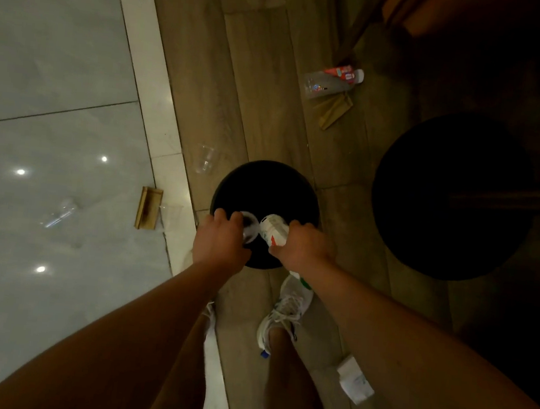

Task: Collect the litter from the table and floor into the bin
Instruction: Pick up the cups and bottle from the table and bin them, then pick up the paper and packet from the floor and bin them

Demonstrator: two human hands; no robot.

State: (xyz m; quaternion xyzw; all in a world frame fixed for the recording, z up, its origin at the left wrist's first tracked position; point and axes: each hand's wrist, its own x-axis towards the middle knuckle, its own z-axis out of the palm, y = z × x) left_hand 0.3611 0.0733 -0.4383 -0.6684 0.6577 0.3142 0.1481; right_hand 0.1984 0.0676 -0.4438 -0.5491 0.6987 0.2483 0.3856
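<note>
A round black bin point(266, 179) stands on the wooden floor below me. My left hand point(222, 237) holds a clear plastic cup point(250, 230) over the bin's near rim. My right hand point(307, 246) grips a white carton point(272, 231) with red and green print, tilted over the bin opening. Litter lies around: a clear cup point(205, 159) left of the bin, a clear bottle point(321, 84) with a red and white wrapper point(344, 72) and brown cardboard point(333, 109) further away, a white paper scrap point(355, 380) by my right foot.
A brown cardboard piece point(148, 208) and clear plastic cups point(61, 212) lie on the glossy grey tiles at left. A large round black table base point(452, 197) stands right of the bin. My white sneakers point(285, 312) are just behind the bin.
</note>
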